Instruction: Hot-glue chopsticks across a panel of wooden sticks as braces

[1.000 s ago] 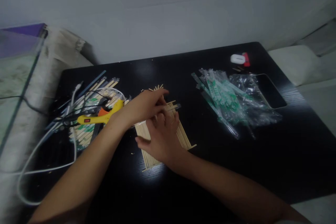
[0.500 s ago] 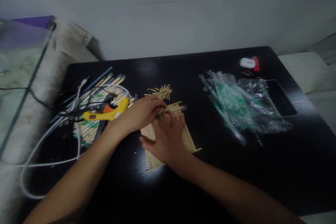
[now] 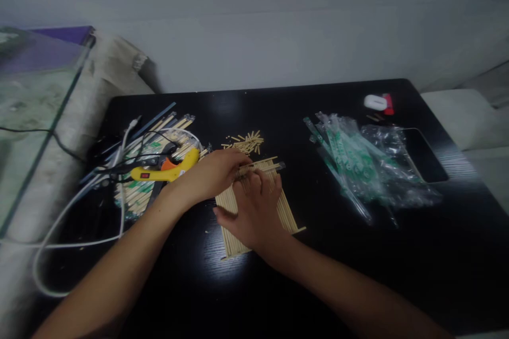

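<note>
Wooden sticks, joined in a mat (image 3: 286, 212), lie under the right hand (image 3: 256, 209), its fingers spread apart; the left hand's (image 3: 225, 169) fingers curl at the far end — their grip I cannot tell. Beyond: short stick pieces (image 3: 250, 143). Leftward, a yellow glue gun (image 3: 167, 174); rightward, clear wrappers (image 3: 350, 159) — all on the black surface (image 3: 421, 246).

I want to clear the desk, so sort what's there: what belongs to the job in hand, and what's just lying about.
Seems to belong:
stick mat, under left hand and right hand
glue gun
wrapped sticks
stick bits

Likely just lying about:
phone
white case
red item
wrappers
</note>
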`<state>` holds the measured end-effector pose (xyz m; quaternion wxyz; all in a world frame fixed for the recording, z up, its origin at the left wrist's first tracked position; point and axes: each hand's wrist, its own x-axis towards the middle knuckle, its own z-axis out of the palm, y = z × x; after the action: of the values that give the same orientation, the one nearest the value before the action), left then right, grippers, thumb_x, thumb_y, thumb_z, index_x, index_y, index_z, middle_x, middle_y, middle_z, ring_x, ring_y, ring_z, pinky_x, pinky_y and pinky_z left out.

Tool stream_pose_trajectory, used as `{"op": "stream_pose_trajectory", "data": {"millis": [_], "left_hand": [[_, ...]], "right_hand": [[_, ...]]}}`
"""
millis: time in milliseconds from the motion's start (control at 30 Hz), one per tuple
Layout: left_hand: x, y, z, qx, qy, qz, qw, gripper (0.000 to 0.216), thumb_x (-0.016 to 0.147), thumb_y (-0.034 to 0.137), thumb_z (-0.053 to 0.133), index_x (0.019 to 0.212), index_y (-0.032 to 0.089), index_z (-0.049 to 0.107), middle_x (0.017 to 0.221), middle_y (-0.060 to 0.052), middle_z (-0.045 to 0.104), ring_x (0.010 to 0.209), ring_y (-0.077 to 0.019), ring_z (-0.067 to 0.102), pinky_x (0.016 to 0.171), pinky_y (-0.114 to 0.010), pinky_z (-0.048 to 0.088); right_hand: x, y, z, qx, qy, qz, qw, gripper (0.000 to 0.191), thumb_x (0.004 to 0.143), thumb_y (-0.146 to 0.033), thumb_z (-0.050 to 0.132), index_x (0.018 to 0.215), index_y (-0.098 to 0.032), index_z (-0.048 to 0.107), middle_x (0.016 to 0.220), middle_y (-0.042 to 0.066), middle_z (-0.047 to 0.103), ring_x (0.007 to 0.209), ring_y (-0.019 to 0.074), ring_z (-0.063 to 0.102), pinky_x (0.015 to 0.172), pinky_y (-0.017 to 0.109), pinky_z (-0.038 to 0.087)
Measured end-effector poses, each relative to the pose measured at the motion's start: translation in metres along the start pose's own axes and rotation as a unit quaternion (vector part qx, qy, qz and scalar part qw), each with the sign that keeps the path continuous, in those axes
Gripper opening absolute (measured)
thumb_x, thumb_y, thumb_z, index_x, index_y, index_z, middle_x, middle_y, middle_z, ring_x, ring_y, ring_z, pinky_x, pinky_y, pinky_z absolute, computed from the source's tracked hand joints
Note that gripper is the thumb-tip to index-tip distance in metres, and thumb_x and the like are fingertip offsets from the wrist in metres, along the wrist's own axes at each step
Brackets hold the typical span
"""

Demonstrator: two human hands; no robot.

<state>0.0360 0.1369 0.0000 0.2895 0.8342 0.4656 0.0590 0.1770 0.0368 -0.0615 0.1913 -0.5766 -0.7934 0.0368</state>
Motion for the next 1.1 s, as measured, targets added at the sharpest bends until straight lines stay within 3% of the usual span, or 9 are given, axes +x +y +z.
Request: {"op": "stream_pose_trajectory", "data": {"millis": [133, 267, 533, 800, 967, 1100], "left_hand": [[-0.011, -0.003, -0.009, -0.003, 0.024, -0.016, 1.000, 0.037, 0.101, 0.022, 0.045, 0.127, 0.022, 0.072, 0.124, -0.007, 0.078, 0.112, -0.0227, 0.073, 0.101, -0.036, 0.055], [-0.033, -0.010, -0.011, 0.005, 0.080, -0.018, 0.997, 0.035, 0.101, 0.024, 0.044, 0.120, 0.020, 0.073, 0.115, -0.007, 0.078, 0.104, -0.0222, 0.074, 0.095, -0.035, 0.057], [-0.075, -0.022, 0.021, 0.082, 0.192, -0.021, 0.978, 0.028, 0.098, 0.019, 0.048, 0.115, 0.019, 0.070, 0.110, -0.010, 0.076, 0.104, -0.0282, 0.071, 0.096, -0.046, 0.056], [-0.093, -0.011, 0.050, 0.147, 0.219, -0.012, 0.965, 0.028, 0.103, 0.017, 0.049, 0.123, 0.021, 0.069, 0.119, -0.011, 0.074, 0.114, -0.0274, 0.068, 0.119, -0.057, 0.038], [-0.094, -0.011, 0.059, 0.130, 0.230, -0.022, 0.964, 0.031, 0.102, 0.018, 0.050, 0.124, 0.024, 0.070, 0.124, -0.011, 0.074, 0.120, -0.0272, 0.068, 0.122, -0.059, 0.037], [-0.090, -0.010, 0.060, 0.127, 0.240, -0.021, 0.962, 0.029, 0.103, 0.020, 0.050, 0.121, 0.025, 0.072, 0.122, -0.010, 0.074, 0.119, -0.0279, 0.068, 0.121, -0.060, 0.037]], "right_hand": [[-0.001, 0.000, 0.000, 0.000, -0.008, 0.000, 1.000, 0.055, 0.092, -0.066, 0.063, 0.119, -0.019, 0.069, 0.131, 0.022, 0.063, 0.133, 0.0450, 0.045, 0.115, 0.074, 0.022], [-0.001, 0.001, -0.001, 0.002, -0.022, -0.003, 1.000, 0.058, 0.094, -0.066, 0.060, 0.126, -0.018, 0.066, 0.134, 0.022, 0.060, 0.136, 0.0448, 0.043, 0.116, 0.073, 0.020], [-0.001, 0.003, 0.000, -0.013, -0.016, -0.001, 1.000, 0.064, 0.091, -0.072, 0.063, 0.128, -0.020, 0.066, 0.133, 0.020, 0.060, 0.134, 0.0441, 0.043, 0.115, 0.071, 0.022], [-0.001, 0.005, -0.001, -0.025, -0.013, -0.016, 0.999, 0.063, 0.096, -0.071, 0.056, 0.131, -0.018, 0.065, 0.136, 0.021, 0.058, 0.135, 0.0419, 0.043, 0.116, 0.070, 0.022], [0.000, 0.005, -0.003, -0.023, -0.026, -0.013, 0.999, 0.061, 0.096, -0.068, 0.058, 0.130, -0.018, 0.066, 0.138, 0.022, 0.057, 0.136, 0.0422, 0.042, 0.116, 0.070, 0.021], [0.003, 0.006, -0.012, -0.011, -0.040, -0.013, 0.999, 0.054, 0.099, -0.061, 0.058, 0.130, -0.018, 0.065, 0.139, 0.022, 0.057, 0.133, 0.0402, 0.044, 0.114, 0.066, 0.028]]}}
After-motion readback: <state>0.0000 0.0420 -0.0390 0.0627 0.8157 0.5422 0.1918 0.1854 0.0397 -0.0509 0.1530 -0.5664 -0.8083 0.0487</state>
